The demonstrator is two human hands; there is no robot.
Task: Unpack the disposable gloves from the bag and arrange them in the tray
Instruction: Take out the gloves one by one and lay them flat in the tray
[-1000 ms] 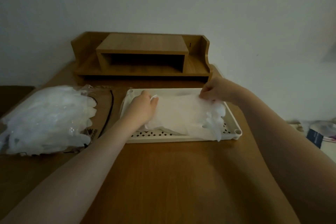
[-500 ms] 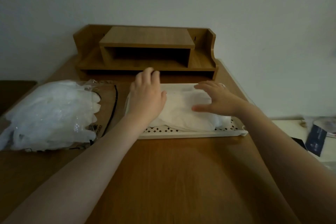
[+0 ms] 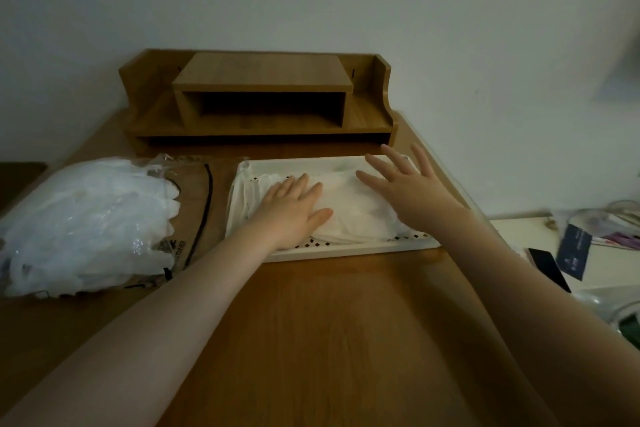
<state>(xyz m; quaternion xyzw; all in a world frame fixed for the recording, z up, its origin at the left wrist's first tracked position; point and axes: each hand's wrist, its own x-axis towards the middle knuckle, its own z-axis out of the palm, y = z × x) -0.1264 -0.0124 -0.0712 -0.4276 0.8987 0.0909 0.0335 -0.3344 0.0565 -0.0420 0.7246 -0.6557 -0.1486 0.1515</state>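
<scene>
A white perforated tray (image 3: 349,248) lies on the wooden desk, holding a flattened layer of translucent disposable gloves (image 3: 349,208). My left hand (image 3: 289,210) presses flat on the gloves at the tray's left half, fingers straight. Over the tray's right half my right hand (image 3: 405,189) has its fingers spread and straight; whether it touches the gloves I cannot tell. To the left, a large heap of clear gloves (image 3: 79,218) sits on a brown paper bag (image 3: 194,198) lying flat on the desk.
A wooden desk organiser (image 3: 259,97) stands against the wall behind the tray. At the right, a lower white surface holds a dark phone (image 3: 549,269), a blue card (image 3: 573,253) and other clutter. Bare desk wood (image 3: 329,340) stretches in front of the tray.
Both hands let go of the glove's edges, opened, and came down flat over the gloves in the tray. The left hand slid toward me; the view shifted slightly.
</scene>
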